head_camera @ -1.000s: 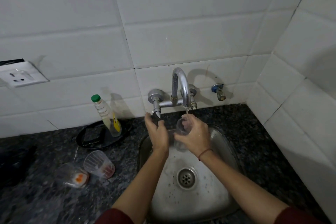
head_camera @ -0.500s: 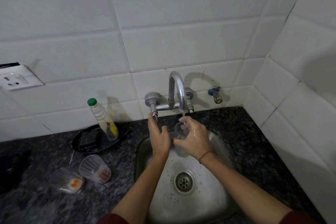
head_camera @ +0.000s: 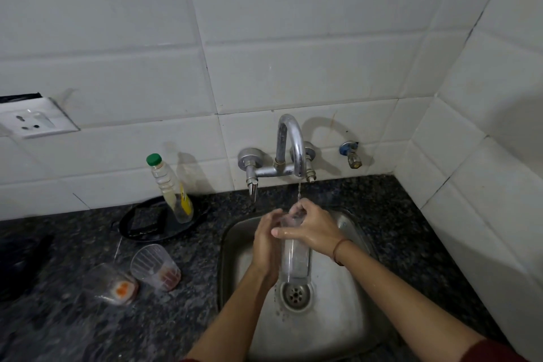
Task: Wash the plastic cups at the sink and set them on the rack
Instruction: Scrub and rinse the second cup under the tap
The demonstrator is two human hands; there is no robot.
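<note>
Now the washing step is in hand. The right hand holds a clear plastic cup near its top. Its fingers curl round the rim, right under the thin stream from the tap. The left hand presses on the cup's side with its fingers almost straight, grasping nothing. The cup hangs over the sink, just above the drain.

Two more cups lie on the bench to the left, a tipped cup and a blurry cup. Both look dirty at the bottom, so I think most of the job is left.

Next, the cup likely needs a rinse all round and the water tipped out. No rack shows, so I cannot tell which way it must go.

The spout sits close above the hands, and the wall corner is near on the right. A bottle stands on a black tray at the back left. The front of the bench has the most room.
</note>
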